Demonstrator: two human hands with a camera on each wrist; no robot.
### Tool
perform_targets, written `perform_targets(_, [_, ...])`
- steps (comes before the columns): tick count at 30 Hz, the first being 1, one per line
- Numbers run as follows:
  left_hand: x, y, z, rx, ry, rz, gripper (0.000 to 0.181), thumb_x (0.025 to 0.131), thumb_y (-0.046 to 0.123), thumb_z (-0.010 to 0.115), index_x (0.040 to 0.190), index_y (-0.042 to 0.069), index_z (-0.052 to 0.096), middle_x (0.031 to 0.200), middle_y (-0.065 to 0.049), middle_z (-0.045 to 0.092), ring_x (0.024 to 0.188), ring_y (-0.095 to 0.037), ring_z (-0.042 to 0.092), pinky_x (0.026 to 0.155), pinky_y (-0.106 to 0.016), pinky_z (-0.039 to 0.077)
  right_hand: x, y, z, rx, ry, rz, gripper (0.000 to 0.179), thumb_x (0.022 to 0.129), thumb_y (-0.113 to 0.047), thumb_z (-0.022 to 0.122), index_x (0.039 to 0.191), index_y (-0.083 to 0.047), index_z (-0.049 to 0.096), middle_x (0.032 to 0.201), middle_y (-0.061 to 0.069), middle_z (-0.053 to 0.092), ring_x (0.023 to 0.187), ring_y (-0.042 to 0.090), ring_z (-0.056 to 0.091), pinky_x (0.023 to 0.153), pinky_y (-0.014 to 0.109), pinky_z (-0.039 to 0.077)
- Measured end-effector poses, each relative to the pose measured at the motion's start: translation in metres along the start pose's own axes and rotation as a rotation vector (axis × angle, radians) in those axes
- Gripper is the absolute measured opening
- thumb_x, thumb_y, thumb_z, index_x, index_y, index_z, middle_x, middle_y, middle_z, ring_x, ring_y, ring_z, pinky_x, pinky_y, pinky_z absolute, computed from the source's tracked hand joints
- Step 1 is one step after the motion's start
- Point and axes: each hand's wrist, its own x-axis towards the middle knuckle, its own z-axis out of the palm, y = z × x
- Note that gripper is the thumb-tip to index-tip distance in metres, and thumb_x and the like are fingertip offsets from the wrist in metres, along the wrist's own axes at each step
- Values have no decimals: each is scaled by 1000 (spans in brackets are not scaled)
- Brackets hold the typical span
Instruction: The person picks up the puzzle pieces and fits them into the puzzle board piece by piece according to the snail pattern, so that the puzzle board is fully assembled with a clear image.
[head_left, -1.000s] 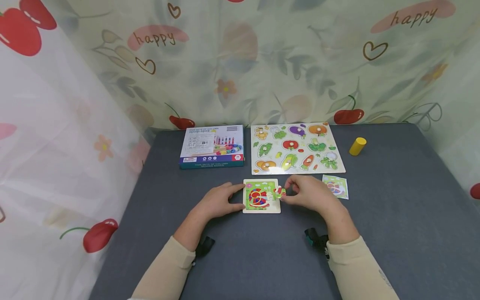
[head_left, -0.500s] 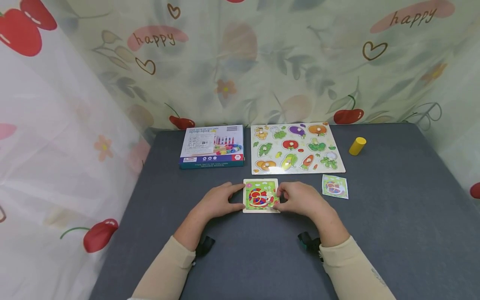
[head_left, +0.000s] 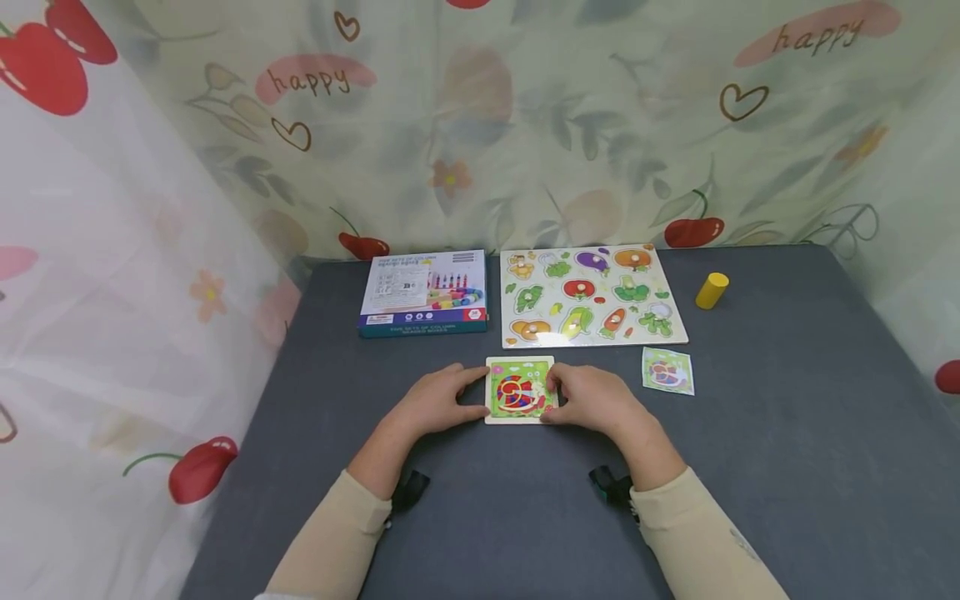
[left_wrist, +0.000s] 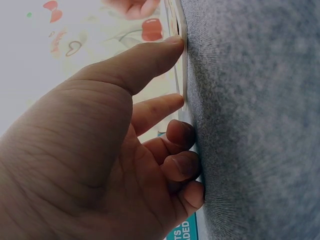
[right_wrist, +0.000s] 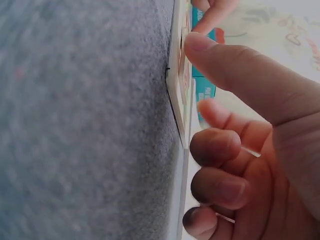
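A small square snail puzzle (head_left: 517,392) with a pale frame lies on the grey table in the head view. My left hand (head_left: 444,402) steadies its left edge, with outstretched thumb (left_wrist: 160,54) and index fingertip touching the frame. The other left fingers are bent toward the tabletop. At the right side, my right hand (head_left: 596,402) has thumb and index finger spread across a puzzle piece (right_wrist: 183,82) over the lower right of the picture, largely covering it in the head view. The right thumb (right_wrist: 205,47) rests at the piece; the remaining right fingers curl loosely.
Behind the puzzle stand a boxed toy set (head_left: 423,293) and a large vegetable peg board (head_left: 592,296). To the right lie a small picture card (head_left: 667,372) and a yellow cylinder (head_left: 712,291). A printed curtain (head_left: 480,125) hangs beyond the table's far edge.
My right hand has moved left, bringing the puzzle piece from beside the frame onto the lower right of the puzzle. The left hand has stayed at the left edge.
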Motion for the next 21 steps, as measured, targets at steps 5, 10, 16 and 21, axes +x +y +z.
perform_targets(5, [1, -1, 0, -4, 2, 17, 73, 91, 49, 76, 153, 22, 51, 97, 3, 55, 80, -17, 52, 67, -34, 41, 2, -2, 1, 8, 12, -30, 37, 83, -35, 87, 110, -16, 68, 71, -2, 52, 60, 15, 48, 59, 33, 36])
perform_targets(10, [1, -10, -1, 1, 1, 8, 72, 91, 50, 75, 154, 23, 51, 93, 3, 54, 79, -17, 51, 68, -35, 41, 9, -7, 4, 9, 6, -46, 30, 84, -31, 86, 108, -18, 72, 70, -3, 53, 61, 14, 49, 60, 33, 37])
perform_targets(16, [0, -12, -1, -8, 3, 6, 71, 91, 50, 76, 153, 24, 51, 90, 2, 52, 77, -17, 49, 67, -35, 39, 10, -8, 4, 45, -1, -30, 29, 84, -29, 86, 105, -17, 71, 71, -2, 53, 61, 15, 49, 60, 34, 38])
perform_targets(21, [3, -9, -1, 1, 2, 21, 71, 90, 52, 75, 152, 26, 52, 88, 2, 52, 77, -15, 49, 67, -34, 38, 4, -8, 3, 68, 25, -13, 23, 83, -28, 87, 98, -18, 73, 70, -2, 53, 60, 15, 48, 60, 34, 38])
